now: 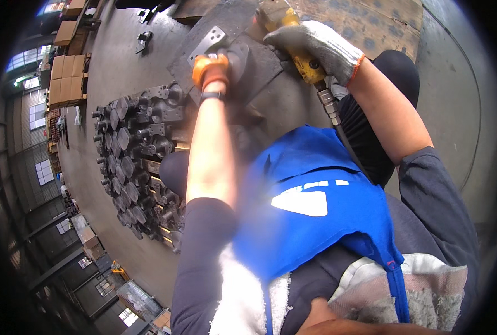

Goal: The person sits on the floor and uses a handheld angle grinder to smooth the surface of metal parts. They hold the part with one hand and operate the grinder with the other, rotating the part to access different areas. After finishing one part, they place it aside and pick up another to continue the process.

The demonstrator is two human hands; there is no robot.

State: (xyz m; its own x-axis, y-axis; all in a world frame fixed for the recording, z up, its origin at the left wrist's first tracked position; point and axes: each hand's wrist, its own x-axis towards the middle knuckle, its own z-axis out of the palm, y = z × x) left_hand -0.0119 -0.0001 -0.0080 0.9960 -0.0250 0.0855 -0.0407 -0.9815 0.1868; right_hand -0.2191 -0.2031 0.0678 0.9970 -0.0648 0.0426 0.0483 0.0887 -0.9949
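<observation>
My left hand (210, 69), in an orange glove, is closed on a dark grey metal part whose flat plate with holes (209, 40) sticks out beyond the fingers. A rounded disc (239, 60) shows just right of that hand, partly blurred. In a grey-white glove with an orange cuff, my right hand (329, 49) is wrapped round a yellow air-powered tool (308, 67). The tool's working end points away from me, near the metal part, and is too blurred to make out. From its near end runs a metal coupling (329, 105) with a dark hose.
A stack of similar dark metal parts (126, 159) stands on wood at my left. A worn wooden board (365, 25) lies at the far right, a dark plate (270, 64) under the work. Loose parts (143, 41) and a cable (474, 72) lie on the floor; cartons (67, 78) are far left.
</observation>
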